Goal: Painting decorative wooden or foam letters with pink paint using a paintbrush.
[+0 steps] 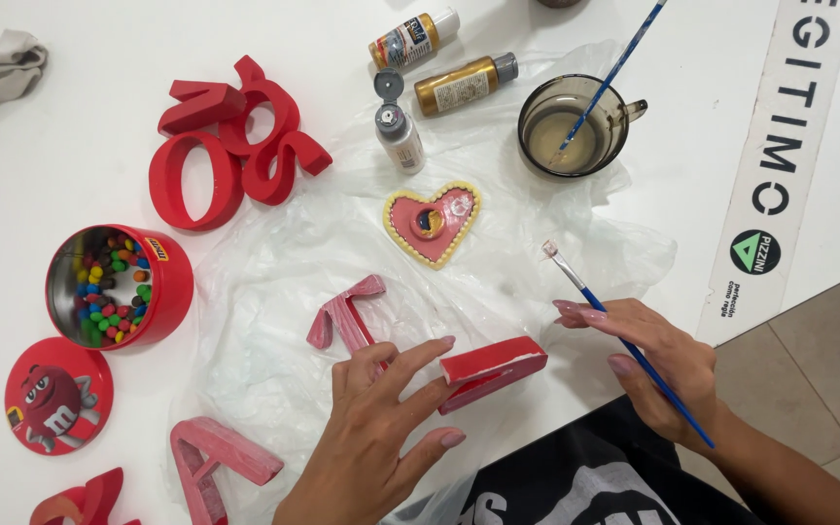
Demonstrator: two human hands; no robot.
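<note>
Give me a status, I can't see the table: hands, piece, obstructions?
Left hand steadying red block. Right hand holding blue paintbrush, bristles clear of it. Nothing between.

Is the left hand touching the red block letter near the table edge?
Touching. The head view shows the left hand with its fingertips resting against the end of the red block letter, no gap between them.

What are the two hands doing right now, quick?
Left hand: open, fingers spread, touching the red wooden letter.
Right hand: closed on a blue paintbrush.
</note>
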